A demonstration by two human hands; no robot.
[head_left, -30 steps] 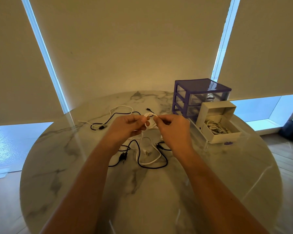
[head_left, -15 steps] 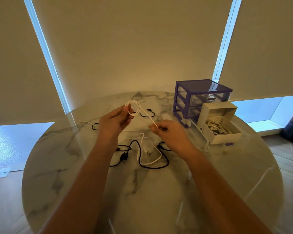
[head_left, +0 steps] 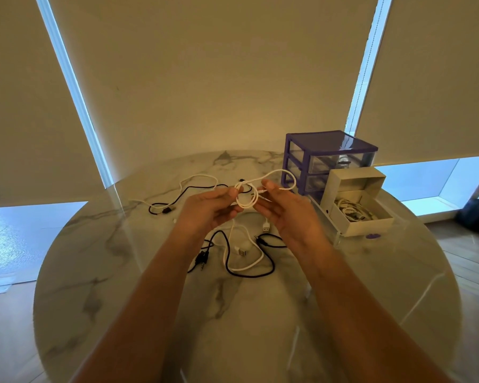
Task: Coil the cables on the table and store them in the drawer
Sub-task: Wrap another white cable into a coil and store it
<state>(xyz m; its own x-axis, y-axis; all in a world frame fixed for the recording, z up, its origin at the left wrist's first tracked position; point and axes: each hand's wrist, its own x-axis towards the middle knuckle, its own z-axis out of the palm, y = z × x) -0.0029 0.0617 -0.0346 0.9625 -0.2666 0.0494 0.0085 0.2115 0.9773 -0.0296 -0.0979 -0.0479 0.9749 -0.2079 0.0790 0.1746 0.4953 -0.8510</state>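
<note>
Pinched white cable (head_left: 245, 199) mid-coil between both hands, left (head_left: 209, 207) and right (head_left: 284, 210), above counter (head_left: 371, 286) centre, drawer (head_left: 360, 214) at 2 o'clock; looked light, limp, springy, best held at loop crossing.

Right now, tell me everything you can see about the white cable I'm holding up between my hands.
The white cable is thin, flexible and looks smooth, like plastic-coated cord. It is partly wound into a small round coil held above the marble table. The left hand pinches the coil at its upper left; the right hand pinches a strand beside the coil. A wider loose loop arcs up and right, in front of the purple drawer unit. One strand appears to hang down toward the table; its end cannot be told apart from the other cables there.
</note>
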